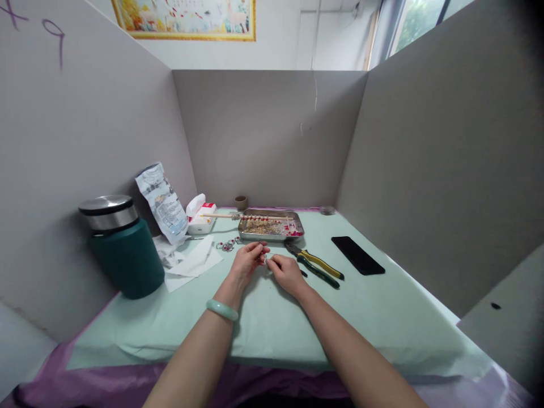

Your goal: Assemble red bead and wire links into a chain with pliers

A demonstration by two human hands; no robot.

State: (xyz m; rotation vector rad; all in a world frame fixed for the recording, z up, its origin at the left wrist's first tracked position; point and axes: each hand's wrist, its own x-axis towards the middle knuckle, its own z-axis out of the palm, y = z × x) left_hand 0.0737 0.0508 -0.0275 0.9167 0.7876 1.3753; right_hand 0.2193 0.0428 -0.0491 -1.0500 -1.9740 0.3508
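My left hand [247, 262] and my right hand [285, 272] meet over the pale green table cover [272, 323], fingertips pinched together on a tiny piece too small to name. A green bangle [222, 309] sits on my left wrist. Just behind the hands stands a metal tray [271, 225] of beads, with a wooden stick [221, 216] threaded with red beads lying across it. A small beaded ornament [226, 245] lies left of the tray. Yellow-handled pliers [317, 264] lie right of my right hand.
A dark green flask with a steel lid [121, 243] stands at the left, beside a printed pouch [162, 203], white tissues [191, 262] and a white box [199, 215]. A black phone [357, 255] lies at the right. Grey partition walls enclose three sides.
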